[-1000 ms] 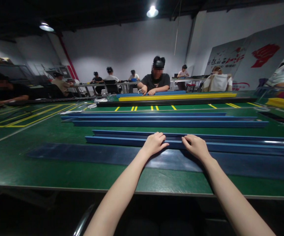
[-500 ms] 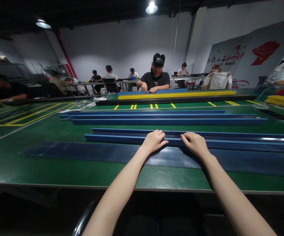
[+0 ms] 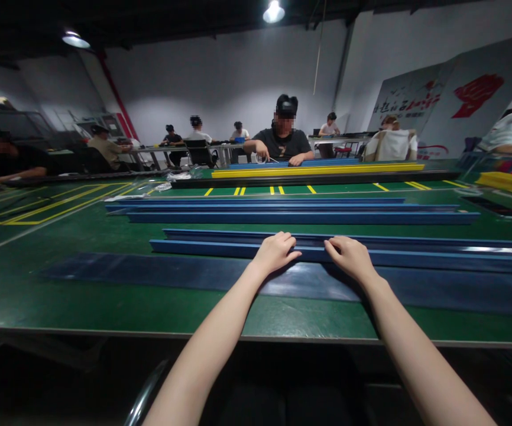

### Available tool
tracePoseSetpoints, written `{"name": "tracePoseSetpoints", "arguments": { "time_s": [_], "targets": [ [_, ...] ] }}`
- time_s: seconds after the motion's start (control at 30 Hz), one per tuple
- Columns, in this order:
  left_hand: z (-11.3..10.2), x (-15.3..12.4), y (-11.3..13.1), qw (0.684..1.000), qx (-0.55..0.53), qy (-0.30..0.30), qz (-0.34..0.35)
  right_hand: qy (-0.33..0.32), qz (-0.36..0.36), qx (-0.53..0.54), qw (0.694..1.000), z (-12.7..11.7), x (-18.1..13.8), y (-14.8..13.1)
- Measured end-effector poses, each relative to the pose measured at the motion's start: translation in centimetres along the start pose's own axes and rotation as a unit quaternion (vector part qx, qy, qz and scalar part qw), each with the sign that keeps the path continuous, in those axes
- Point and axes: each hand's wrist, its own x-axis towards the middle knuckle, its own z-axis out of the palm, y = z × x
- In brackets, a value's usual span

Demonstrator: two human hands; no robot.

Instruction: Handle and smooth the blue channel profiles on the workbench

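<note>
A long blue channel rail (image 3: pixel 203 248) lies across the green table (image 3: pixel 105 307) in front of me. My left hand (image 3: pixel 275 252) is closed over its near edge, fingers curled over the top and thumb along the front. My right hand (image 3: pixel 349 257) grips the same rail a little to the right, in the same way. A dark blue flat strip (image 3: pixel 149 273) lies on the table just in front of the rail, under both wrists.
More blue rails (image 3: pixel 282 216) lie side by side farther back. Beyond them are a black rail (image 3: pixel 309 178) and a yellow rail (image 3: pixel 318 171), where a person in a dark shirt (image 3: pixel 281 142) sits opposite. Other people work at tables behind and at both sides. Yellow lines mark the table.
Both hands have stayed on the blue rail; the view has shifted slightly. The person opposite has moved their hands along the far rail.
</note>
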Motion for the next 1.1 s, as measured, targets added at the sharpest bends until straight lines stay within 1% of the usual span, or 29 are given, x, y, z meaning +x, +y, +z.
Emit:
{"name": "tracePoseSetpoints", "arguments": {
  "time_s": [0.43,0.7,1.1],
  "targets": [
    [0.18,-0.01,-0.01,1.0,0.005,0.006,0.002,0.001,-0.008,-0.005,1.0,0.1,0.02,0.13],
    [0.23,-0.03,-0.06,1.0,0.008,0.008,0.003,-0.002,0.001,0.002,1.0,-0.07,0.02,-0.06],
    [0.12,-0.04,0.04,1.0,-0.005,-0.008,-0.006,-0.008,0.003,-0.008,1.0,-0.1,0.01,0.0]
  ]
}}
